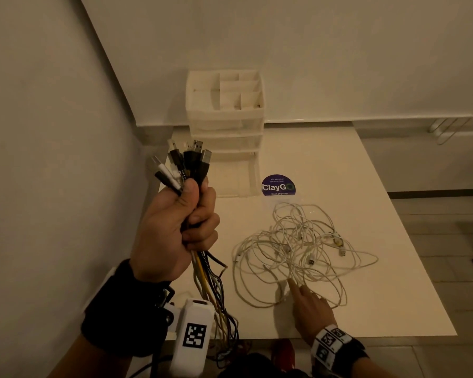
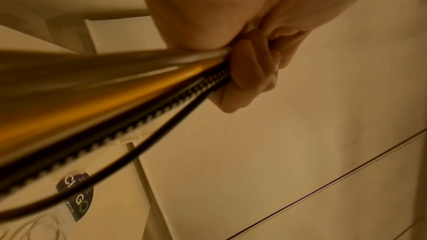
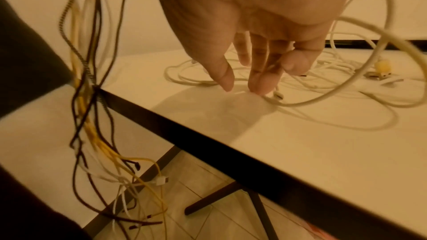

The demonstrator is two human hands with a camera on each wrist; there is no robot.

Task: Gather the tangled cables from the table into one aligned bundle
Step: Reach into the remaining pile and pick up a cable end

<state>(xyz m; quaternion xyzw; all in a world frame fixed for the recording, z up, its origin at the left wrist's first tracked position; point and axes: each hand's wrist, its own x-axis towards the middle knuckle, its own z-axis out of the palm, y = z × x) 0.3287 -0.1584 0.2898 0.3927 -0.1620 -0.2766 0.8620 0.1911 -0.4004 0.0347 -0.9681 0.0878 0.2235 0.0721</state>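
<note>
My left hand is raised above the table's left side, gripping a bundle of black, white and yellow cables with the USB plugs sticking up together. The loose ends hang below my fist, past the table's front edge. In the left wrist view my curled fingers clamp the cables. A tangle of white cables lies spread on the white table. My right hand reaches into its near edge with straight fingers, touching the table beside a white cable loop.
A white plastic drawer organizer stands at the table's back left by the wall. A round purple ClayGo sticker lies on the table beyond the tangle. Bare tabletop lies right of the tangle. Tiled floor and dark table legs show below.
</note>
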